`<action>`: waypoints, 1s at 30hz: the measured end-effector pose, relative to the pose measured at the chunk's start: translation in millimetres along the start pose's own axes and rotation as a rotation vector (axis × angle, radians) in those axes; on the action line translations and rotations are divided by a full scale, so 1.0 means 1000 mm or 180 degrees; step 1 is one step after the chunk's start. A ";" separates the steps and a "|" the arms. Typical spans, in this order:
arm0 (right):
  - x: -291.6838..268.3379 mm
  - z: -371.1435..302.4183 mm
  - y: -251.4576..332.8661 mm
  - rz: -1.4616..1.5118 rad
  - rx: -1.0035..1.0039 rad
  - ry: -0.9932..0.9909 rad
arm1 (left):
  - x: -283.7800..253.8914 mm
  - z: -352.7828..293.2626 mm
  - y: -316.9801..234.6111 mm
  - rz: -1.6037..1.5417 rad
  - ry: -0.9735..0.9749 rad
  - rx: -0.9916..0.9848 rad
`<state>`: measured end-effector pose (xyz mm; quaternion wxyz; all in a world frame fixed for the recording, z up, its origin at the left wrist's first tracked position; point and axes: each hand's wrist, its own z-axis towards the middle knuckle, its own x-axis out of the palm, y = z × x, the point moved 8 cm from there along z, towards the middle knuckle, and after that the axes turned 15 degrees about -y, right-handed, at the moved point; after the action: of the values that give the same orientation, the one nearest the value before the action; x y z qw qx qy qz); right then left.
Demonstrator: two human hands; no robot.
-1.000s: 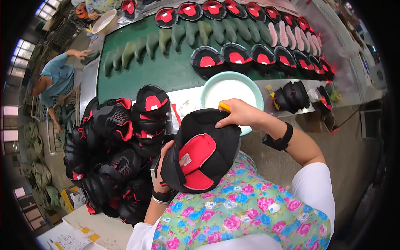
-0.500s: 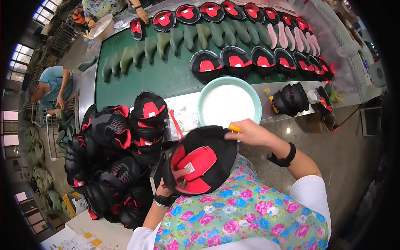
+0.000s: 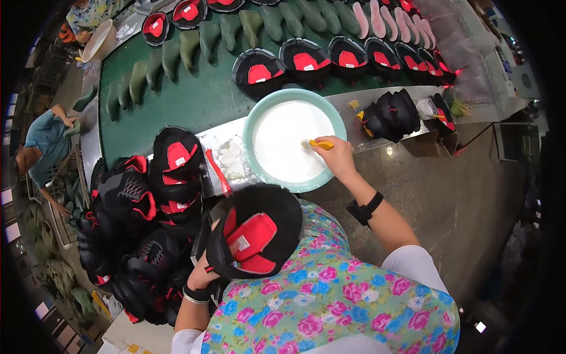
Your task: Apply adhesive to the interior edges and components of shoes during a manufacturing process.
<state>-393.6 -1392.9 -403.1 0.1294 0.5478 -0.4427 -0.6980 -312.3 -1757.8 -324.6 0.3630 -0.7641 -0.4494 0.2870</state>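
My left hand [image 3: 202, 272] grips a black shoe upper [image 3: 284, 211] by one end, with its fingers partly inside. The upper's red lining and a small white label face up, and it rests close against my floral apron [image 3: 330, 283]. My right hand [image 3: 338, 158] is closed around the yellow handle of a small brush [image 3: 321, 144]. Its bristles are over or in the white liquid [image 3: 283, 133] filling a pale turquoise basin [image 3: 248, 144]; contact is hard to make out.
Black shoe uppers [image 3: 127, 194] are heaped at left. On the green table [image 3: 194, 103] stand rows of uppers, green shoe lasts [image 3: 171, 59] and pink insoles [image 3: 390, 23]. Another brush [image 3: 358, 112] lies right of the basin, beside black uppers [image 3: 390, 115]. A co-worker [image 3: 47, 141] is far left.
My right hand has moved from the upper's edge to above the basin with the brush. The upper has tilted and stays in my left hand. The whole view has shifted.
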 end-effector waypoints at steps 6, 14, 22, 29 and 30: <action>0.022 -0.001 -0.018 -0.0223 -0.0012 -0.0067 | -0.017 0.042 0.050 -0.0295 -0.1446 -0.0687; -0.030 -0.002 0.061 0.1377 0.0570 0.0379 | 0.026 0.085 0.012 -0.2158 -0.1017 -0.0371; -0.040 0.001 0.058 0.1391 0.0778 0.0193 | 0.039 0.098 0.000 -0.1924 -0.0672 -0.0287; -0.055 -0.026 0.057 0.0436 0.1098 0.0026 | 0.021 0.105 -0.015 -0.1887 -0.1244 0.0042; -0.055 -0.028 0.068 0.0558 0.0987 0.0032 | 0.018 0.106 -0.013 -0.1759 -0.1348 -0.0039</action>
<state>-369.7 -1408.3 -316.3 0.1059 0.5240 -0.5905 -0.6046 -391.8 -1705.4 -377.2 0.3211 -0.5393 -0.7064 0.3273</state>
